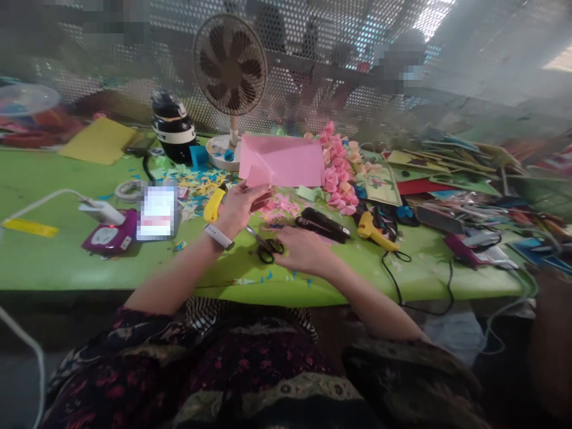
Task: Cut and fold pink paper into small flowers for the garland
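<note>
My left hand point(243, 205), with a white band on its wrist, pinches a small piece of pink paper point(259, 176). Behind it stands a larger sheet of pink paper point(295, 158). My right hand point(304, 250) is closed at the black handles of a pair of scissors point(267, 249), whose blades point up and left toward my left wrist. Small pink paper cutouts point(283, 205) lie between and beyond my hands. A black stapler point(322, 224) rests just past my right hand, and a yellow roll of tape point(214, 204) is beside my left.
A fan point(231, 65) and a black jug point(174, 128) stand at the back. Pink paper flowers point(337, 170) are heaped right of centre. A yellow glue gun point(375, 231) trails its cord over the front edge. A phone point(156, 211) and a purple power socket point(109, 235) sit left.
</note>
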Demonstrator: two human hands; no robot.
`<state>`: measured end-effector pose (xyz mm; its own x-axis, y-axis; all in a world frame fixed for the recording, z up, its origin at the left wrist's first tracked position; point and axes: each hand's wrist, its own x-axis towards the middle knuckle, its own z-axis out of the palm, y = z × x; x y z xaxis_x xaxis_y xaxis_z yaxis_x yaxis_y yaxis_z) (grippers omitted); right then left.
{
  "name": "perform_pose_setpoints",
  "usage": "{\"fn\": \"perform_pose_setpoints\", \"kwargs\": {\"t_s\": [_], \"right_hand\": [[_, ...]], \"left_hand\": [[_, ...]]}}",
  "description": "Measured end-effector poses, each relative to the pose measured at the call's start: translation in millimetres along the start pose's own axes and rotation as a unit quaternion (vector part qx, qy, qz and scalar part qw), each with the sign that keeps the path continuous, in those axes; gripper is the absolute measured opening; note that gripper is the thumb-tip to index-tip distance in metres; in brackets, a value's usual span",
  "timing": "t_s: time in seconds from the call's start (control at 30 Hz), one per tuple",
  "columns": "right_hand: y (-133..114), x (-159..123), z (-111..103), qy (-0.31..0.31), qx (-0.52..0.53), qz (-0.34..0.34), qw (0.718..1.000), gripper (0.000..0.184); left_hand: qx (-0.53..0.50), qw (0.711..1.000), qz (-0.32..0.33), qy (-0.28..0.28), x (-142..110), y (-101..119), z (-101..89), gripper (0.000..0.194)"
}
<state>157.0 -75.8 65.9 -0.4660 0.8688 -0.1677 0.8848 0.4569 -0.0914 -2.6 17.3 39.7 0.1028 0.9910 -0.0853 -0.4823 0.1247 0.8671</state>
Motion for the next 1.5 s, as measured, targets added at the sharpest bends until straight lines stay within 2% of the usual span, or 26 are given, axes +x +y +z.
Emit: {"fn": "perform_pose_setpoints", "kwargs": {"t_s": [0.1,0.2,0.3,0.4,0.47,0.57,0.67,0.73,0.83,0.97,1.07,1.33,1.5], "right_hand": [[-11.5,18.9,2.6,-0.057,-0.056,-0.027,0.996,0.039],[-10.1,28.9,-0.8,-0.088,-0.074,-0.042,0.992,0.04],[-4.7,34.0,-3.3,-0.104,-0.065,-0.051,0.991,0.033],[9.1,35.0,-4.0,-0.112,-0.011,-0.059,0.992,0.021],[24.0,33.8,-5.0,-0.138,0.086,-0.043,0.986,0.014],[48.2,32.4,-5.9,-0.16,0.288,0.026,0.944,0.013],[62.6,34.6,0.3,-0.104,0.455,0.073,0.881,0.021],[63.9,37.1,8.7,-0.062,0.545,0.083,0.832,0.03],[57.4,38.0,20.5,-0.032,0.611,0.077,0.787,0.048],[47.2,32.7,23.1,-0.019,0.642,0.074,0.762,0.057],[43.2,29.0,19.9,-0.016,0.646,0.071,0.76,0.058],[39.5,30.5,30.0,0.015,0.601,0.057,0.797,0.052],[38.5,31.7,32.5,0.036,0.595,0.062,0.8,0.054]], "left_hand": [[0.031,0.999,-0.002,-0.009,-2.8,3.3,-7.3,0.028],[0.066,0.998,-0.014,-0.017,-3.0,6.6,-17.9,0.021],[0.086,0.996,-0.029,-0.016,-1.7,7.5,-28.2,0.02],[0.101,0.994,-0.028,-0.016,-1.1,8.3,-35.9,0.024],[0.121,0.992,-0.015,-0.014,-1.5,9.9,-39.8,0.025],[0.149,0.989,0.015,-0.001,-3.1,12.9,-43.9,0.022],[0.136,0.991,0.008,0.005,-4.9,14.0,-44.8,0.022],[0.115,0.993,-0.01,0.0,-6.1,13.5,-43.4,0.024],[0.094,0.995,-0.027,-0.004,-8.5,11.7,-39.4,0.025],[0.08,0.997,-0.021,0.002,-12.8,7.7,-34.5,0.025],[0.074,0.997,-0.022,0.008,-15.1,4.1,-32.3,0.023],[0.068,0.997,-0.013,0.025,-22.4,-1.6,-25.8,0.024],[0.072,0.997,-0.011,0.006,-25.6,-5.4,-23.2,0.026]]}}
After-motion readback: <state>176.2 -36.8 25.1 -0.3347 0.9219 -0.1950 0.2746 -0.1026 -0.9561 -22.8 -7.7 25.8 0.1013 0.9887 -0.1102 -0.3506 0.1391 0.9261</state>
